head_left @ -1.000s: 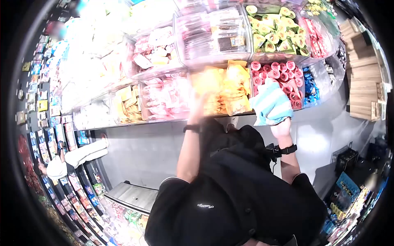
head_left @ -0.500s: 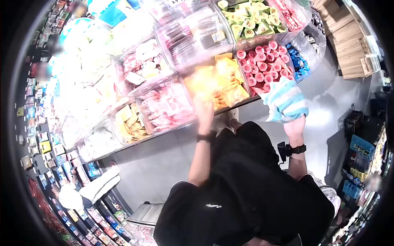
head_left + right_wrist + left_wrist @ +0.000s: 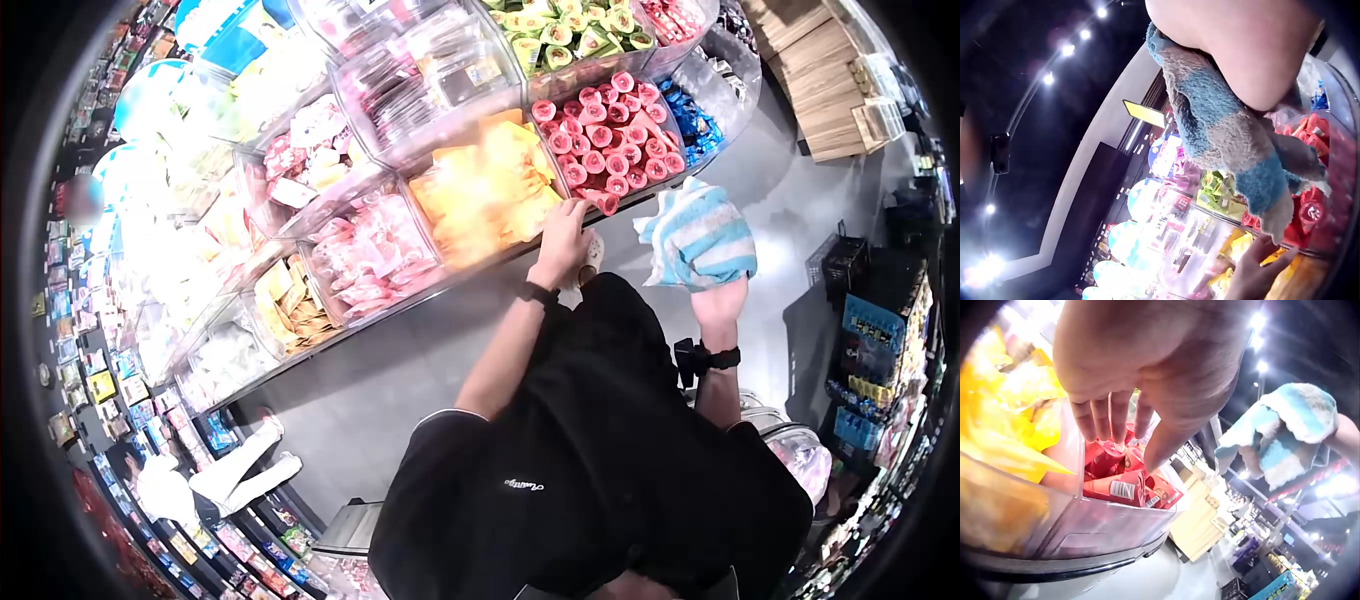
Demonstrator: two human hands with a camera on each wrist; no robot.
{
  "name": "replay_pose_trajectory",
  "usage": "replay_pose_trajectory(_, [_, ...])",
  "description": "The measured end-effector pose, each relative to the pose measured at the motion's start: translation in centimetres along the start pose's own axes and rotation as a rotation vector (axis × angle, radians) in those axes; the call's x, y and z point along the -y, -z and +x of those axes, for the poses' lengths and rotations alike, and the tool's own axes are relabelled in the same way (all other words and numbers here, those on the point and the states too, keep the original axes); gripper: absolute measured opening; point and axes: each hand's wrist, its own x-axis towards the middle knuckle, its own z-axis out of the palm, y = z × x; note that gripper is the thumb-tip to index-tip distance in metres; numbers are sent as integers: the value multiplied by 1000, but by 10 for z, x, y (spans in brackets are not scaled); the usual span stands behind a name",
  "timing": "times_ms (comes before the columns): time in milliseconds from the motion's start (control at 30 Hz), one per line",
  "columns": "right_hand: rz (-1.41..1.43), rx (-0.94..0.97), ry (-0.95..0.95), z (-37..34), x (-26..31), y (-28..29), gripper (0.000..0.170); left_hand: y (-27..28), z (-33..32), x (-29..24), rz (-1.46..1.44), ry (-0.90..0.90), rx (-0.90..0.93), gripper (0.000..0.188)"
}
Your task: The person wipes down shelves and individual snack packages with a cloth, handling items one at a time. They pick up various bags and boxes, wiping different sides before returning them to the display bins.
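Note:
My left hand (image 3: 562, 245) is at the front rim of the bin of red cone-shaped packets (image 3: 610, 140). Its fingers (image 3: 1100, 415) reach down over the packets in the left wrist view, thumb held apart from them. One red packet (image 3: 603, 200) lies tilted at the front rim, right by the fingertips. My right hand (image 3: 720, 300) holds a fluffy blue-and-white striped cloth (image 3: 700, 240) out in front of the counter, and the cloth covers most of its fingers. In the right wrist view the cloth (image 3: 1229, 125) hangs in folds below the hand.
Clear-walled bins hold yellow packets (image 3: 485, 190), pink packets (image 3: 370, 250), green cones (image 3: 565, 30) and blue packets (image 3: 695, 120). A wooden unit (image 3: 815, 75) and a black crate (image 3: 840, 260) stand right. Someone in white trousers (image 3: 240, 475) is by the left shelves.
My left hand has moved right, from the yellow packets to the front of the red ones. The right hand still holds the cloth, now away from the bins. The head view has shifted and turned.

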Motion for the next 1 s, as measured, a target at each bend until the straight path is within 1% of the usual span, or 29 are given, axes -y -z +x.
replay_pose_trajectory(67, [-1, 14, -19, 11, 9, 1, 54, -17, 12, -1, 73, -78, -4, 49])
replay_pose_trajectory(100, [-4, 21, -34, 17, 14, 2, 53, -25, 18, -1, 83, -80, 19, 52])
replay_pose_trajectory(133, [-10, 28, -50, 24, 20, 2, 53, -32, 22, -1, 65, -111, 19, 51])
replay_pose_trajectory(200, [-4, 11, -80, 46, 34, 0, 52, -45, 30, 1, 164, -98, 33, 49])
replay_pose_trajectory(233, [0, 4, -99, 57, 41, -1, 52, -51, 37, 3, 198, -86, 2, 49])
replay_pose_trajectory(267, [-7, 25, -112, 68, 50, 2, 51, -56, 34, -1, 232, -15, 11, 48])
replay_pose_trajectory(333, [-15, 66, -144, 91, 69, 8, 50, -75, 39, 8, 248, 43, -31, 44])
replay_pose_trajectory(400, [-5, 59, -166, 113, 84, 6, 51, -73, 41, -4, 262, 67, -27, 40])
replay_pose_trajectory(467, [-14, 65, -201, 130, 101, 2, 51, -76, 40, -1, 268, 33, -41, 40])
replay_pose_trajectory(500, [-11, 129, -217, 144, 106, 9, 51, -74, 39, -3, 250, 39, -35, 42])
replay_pose_trajectory(533, [-19, 136, -231, 158, 109, 14, 51, -75, 38, -5, 247, 83, -29, 45])
replay_pose_trajectory(600, [-39, 150, -259, 177, 114, 14, 51, -72, 41, -13, 174, 85, -106, 45])
replay_pose_trajectory(633, [-43, 110, -311, 186, 118, 12, 52, -73, 40, -18, 38, 221, -138, 46])
replay_pose_trajectory(700, [-67, 237, -343, 209, 116, 23, 52, -67, 47, -43, -246, 474, -210, 48])
replay_pose_trajectory(733, [-78, 300, -359, 220, 115, 29, 52, -61, 51, -58, -351, 467, -319, 49])
replay_pose_trajectory(767, [-102, 294, -395, 222, 113, 21, 51, -49, 58, -82, -456, 457, -424, 50])
replay_pose_trajectory(800, [-150, 195, -402, 221, 110, 14, 50, -37, 64, -109, -562, 444, -529, 51])
replay_pose_trajectory(833, [-156, 436, -457, 235, 106, 30, 49, -25, 72, -137, -750, 486, -606, 52])
replay_pose_trajectory(867, [-157, 678, -509, 250, 96, 49, 48, -19, 76, -154, -807, 444, -666, 52])
replay_pose_trajectory(900, [-160, 836, -499, 251, 87, 48, 46, -14, 80, -167, -862, 399, -725, 51])
replay_pose_trajectory(933, [-36, 907, -613, 250, 76, 48, 43, -12, 83, -175, -916, 352, -782, 51])
replay_pose_trajectory(967, [-76, 964, -616, 240, 71, 39, 41, -11, 86, -180, -921, 335, -801, 51])
replay_pose_trajectory(1000, [-302, 871, -500, 199, 73, 2, 32, -9, 90, -189, -956, 316, -807, 52])
